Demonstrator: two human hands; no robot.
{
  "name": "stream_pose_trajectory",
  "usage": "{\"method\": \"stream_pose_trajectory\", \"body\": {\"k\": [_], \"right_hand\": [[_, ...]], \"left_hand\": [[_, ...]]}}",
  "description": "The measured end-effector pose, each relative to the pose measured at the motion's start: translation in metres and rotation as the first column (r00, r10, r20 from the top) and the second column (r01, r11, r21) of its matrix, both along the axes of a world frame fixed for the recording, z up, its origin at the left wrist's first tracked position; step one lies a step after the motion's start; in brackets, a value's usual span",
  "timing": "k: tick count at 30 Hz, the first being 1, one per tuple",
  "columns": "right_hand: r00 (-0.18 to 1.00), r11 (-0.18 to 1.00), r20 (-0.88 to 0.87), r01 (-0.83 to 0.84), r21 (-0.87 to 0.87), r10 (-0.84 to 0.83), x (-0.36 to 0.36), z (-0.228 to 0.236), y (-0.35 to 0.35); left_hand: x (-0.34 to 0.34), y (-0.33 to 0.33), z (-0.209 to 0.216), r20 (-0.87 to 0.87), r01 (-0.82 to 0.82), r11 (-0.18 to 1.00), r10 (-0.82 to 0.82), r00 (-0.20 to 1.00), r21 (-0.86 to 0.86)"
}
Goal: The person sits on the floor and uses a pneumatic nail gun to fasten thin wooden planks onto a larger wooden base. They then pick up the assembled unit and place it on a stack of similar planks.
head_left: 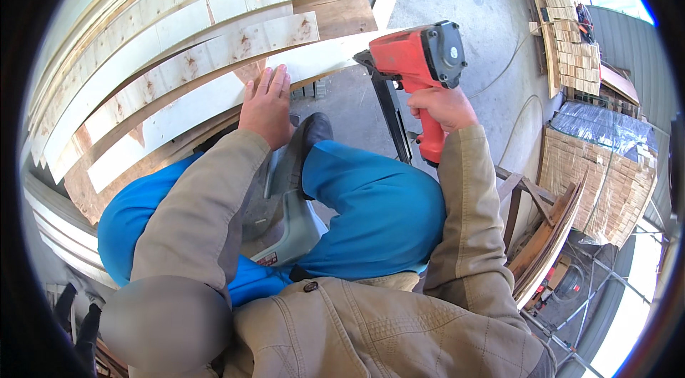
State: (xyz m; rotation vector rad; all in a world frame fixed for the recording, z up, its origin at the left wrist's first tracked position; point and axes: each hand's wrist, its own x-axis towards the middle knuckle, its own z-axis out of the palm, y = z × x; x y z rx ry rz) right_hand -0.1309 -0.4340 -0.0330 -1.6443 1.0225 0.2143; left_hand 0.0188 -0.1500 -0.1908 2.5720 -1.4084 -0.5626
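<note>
The red nail gun (pixel 417 57) with a dark grey cap stands upright at the right, its handle pointing down and its black nose touching the right end of a pale wooden slat (pixel 214 92). That slat lies flat on a stack of similar knotty boards, running from near left to far right.

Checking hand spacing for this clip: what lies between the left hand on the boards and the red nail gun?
In the head view, only the pale board spans from the left hand to the red nail gun gripped by the right hand.
</note>
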Motion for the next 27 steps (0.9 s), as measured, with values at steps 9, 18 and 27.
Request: {"method": "stream_pose_trajectory", "body": {"k": [9, 18, 27], "right_hand": [[1.0, 0.999, 0.017, 0.019, -0.035, -0.018, -0.015, -0.007, -0.009], [0.998, 0.998, 0.024, 0.061, -0.014, -0.061, -0.024, -0.008, -0.013], [0.998, 0.996, -0.009, 0.063, -0.057, -0.064, -0.032, -0.003, -0.017]], "left_hand": [[0.0, -0.002, 0.004, -0.042, -0.016, 1.0, 0.016, 0.999, 0.004], [-0.001, -0.003, 0.003, -0.047, -0.015, 1.0, 0.016, 0.999, 0.01], [-0.003, -0.005, 0.005, -0.015, -0.001, 1.0, 0.001, 1.0, 0.021]]}}
